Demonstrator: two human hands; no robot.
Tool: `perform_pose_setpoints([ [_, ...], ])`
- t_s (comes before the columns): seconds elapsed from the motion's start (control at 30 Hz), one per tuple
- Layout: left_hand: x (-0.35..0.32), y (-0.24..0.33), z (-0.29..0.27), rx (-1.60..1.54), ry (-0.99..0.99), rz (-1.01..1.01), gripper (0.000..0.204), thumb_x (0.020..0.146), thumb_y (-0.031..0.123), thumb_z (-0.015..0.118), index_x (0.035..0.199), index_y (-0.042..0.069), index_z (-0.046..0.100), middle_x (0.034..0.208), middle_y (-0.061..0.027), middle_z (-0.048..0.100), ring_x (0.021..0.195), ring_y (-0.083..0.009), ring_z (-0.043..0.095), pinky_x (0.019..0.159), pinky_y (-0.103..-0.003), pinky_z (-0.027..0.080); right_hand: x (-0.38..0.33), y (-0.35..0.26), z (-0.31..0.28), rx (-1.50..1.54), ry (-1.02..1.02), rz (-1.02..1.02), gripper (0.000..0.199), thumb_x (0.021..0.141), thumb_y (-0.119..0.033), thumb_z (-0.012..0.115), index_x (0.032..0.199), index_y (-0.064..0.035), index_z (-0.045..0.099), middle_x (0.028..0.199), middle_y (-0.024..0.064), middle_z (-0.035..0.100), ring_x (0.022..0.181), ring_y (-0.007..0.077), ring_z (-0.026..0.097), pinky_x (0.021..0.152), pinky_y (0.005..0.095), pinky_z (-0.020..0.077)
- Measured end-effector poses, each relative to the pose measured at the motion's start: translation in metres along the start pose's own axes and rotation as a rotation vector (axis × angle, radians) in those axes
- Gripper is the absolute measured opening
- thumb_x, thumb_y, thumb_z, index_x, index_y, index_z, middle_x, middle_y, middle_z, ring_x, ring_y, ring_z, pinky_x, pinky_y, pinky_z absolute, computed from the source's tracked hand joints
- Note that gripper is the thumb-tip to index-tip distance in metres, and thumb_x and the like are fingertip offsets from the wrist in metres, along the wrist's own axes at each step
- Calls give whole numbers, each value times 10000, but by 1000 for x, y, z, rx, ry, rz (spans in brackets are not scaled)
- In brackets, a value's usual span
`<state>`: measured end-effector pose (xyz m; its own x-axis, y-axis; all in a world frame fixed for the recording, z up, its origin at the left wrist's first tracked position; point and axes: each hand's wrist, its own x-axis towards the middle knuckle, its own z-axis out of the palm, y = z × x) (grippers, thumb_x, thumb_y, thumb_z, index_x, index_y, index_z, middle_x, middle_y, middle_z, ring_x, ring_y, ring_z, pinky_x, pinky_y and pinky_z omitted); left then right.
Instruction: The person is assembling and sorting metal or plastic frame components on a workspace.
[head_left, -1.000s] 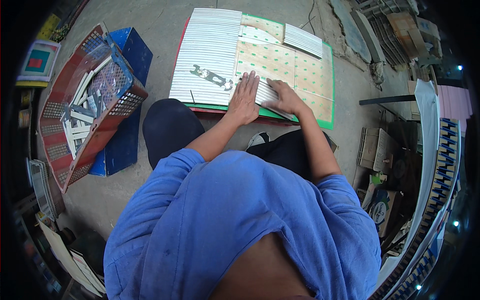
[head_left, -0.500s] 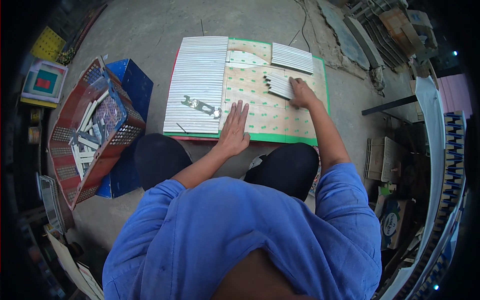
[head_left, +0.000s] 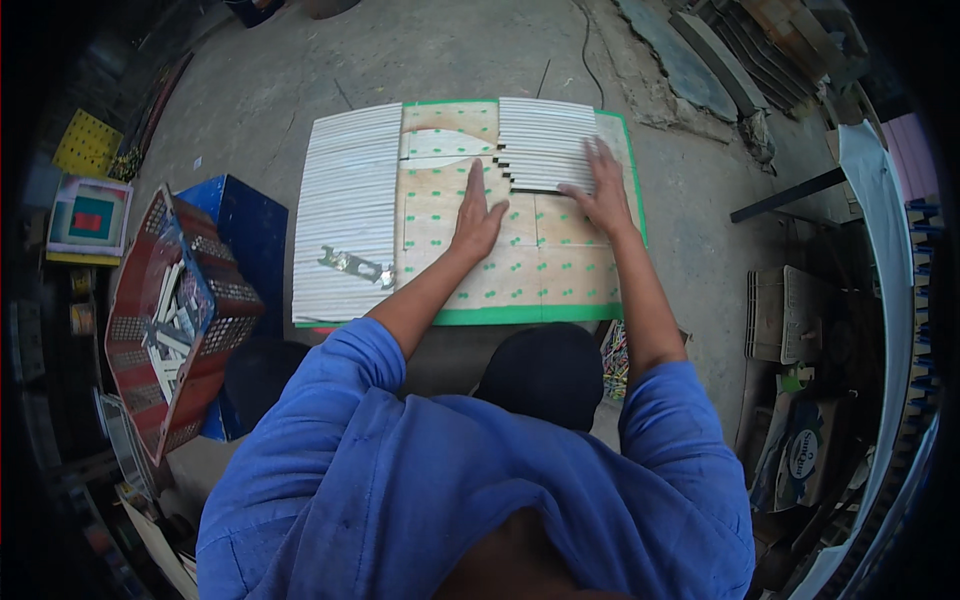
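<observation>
A board with green edges and green dots (head_left: 475,275) lies before me. On its far right part, light grey ribbed strips (head_left: 548,140) lie side by side, their left ends stepped. My left hand (head_left: 480,220) is at those stepped ends, fingers stretched out and thumb apart. At the strips' right end, my right hand (head_left: 607,190) is spread, its thumb by the near edge and its fingers along the side. Neither hand is wrapped round anything. A wider block of like strips (head_left: 345,200) covers the board's left part, with a flat metal wrench-like plate (head_left: 355,265) on it.
To my left, a red plastic basket (head_left: 140,330) holding pale offcuts leans by a blue box (head_left: 250,230). A dark metal bar (head_left: 785,195) juts in from the right. A crate (head_left: 785,315) and a carton (head_left: 805,455) stand at the right.
The smaller group of strips has moved away from me, up against the farther group. My left hand has moved forward to the strips' left ends. The right hand has opened out. My view has shifted.
</observation>
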<state>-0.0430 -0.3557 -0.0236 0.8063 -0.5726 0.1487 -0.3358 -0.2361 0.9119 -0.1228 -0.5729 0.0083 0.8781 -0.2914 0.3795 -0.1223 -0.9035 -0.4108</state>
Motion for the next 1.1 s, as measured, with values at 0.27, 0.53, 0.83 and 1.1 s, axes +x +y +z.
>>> perform_pose_setpoints([
  [0.27,73,-8,39,-319,120,1,739,860,374,420,1380,-40,97,1426,-240,161,1327,-323,180,1071,-314,149,-1,34,13,744,191,496,685,883,-497,407,1357,-18,285,1397,176,297,1302,259,275,1061,310,188],
  [0.53,69,-2,44,-422,124,29,647,888,259,399,1380,-39,103,1419,-245,185,1327,-280,208,1063,-305,170,0,41,20,918,170,441,667,904,-502,358,1356,-17,287,1392,166,308,1285,239,304,1053,296,198],
  [0.83,70,-8,49,-452,147,82,738,789,189,477,1396,2,101,1425,-230,180,1340,-294,166,1074,-322,151,6,37,26,1077,345,461,749,898,-536,341,1353,49,229,1405,187,263,1291,244,293,1054,306,218],
  [1.1,52,2,39,411,-27,219,897,642,44,487,1416,123,40,1437,-249,29,1342,-376,54,1075,-489,109,7,40,32,1089,381,456,711,907,-503,360,1338,54,267,1382,185,304,1260,246,342,1036,301,265],
])
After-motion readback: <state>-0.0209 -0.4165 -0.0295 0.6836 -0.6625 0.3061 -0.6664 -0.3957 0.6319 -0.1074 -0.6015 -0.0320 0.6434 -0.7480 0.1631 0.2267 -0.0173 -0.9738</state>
